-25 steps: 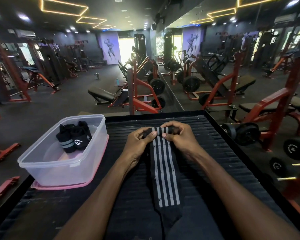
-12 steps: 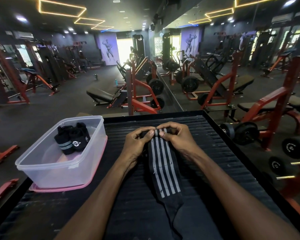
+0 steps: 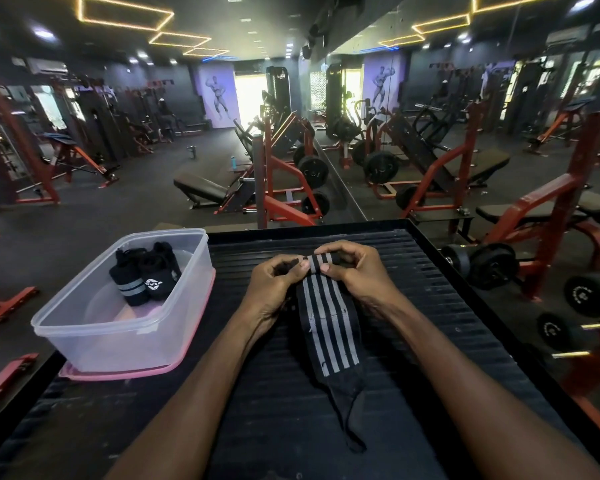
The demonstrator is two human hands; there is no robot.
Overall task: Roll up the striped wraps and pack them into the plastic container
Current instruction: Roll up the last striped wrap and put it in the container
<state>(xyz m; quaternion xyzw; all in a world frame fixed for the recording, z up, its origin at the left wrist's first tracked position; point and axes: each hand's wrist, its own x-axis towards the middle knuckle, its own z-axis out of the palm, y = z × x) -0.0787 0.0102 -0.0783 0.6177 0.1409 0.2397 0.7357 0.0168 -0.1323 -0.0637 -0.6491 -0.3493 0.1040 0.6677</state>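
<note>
Striped wrap [image 3: 329, 327]: one on black ribbed table [image 3: 465, 341], black with five grey stripes, far end rolled into small tight roll, rest flat toward viewer, narrow black tail at near end. Left hand [image 3: 274, 289] and right hand [image 3: 357, 275]: two, both pinching roll, thumbs in front, fingers curled over top. Rolled wraps [image 3: 144, 275]: two, black, upright side by side inside clear plastic container [image 3: 118, 334], one, on pink lid [image 3: 129, 374], left of hands.
</note>
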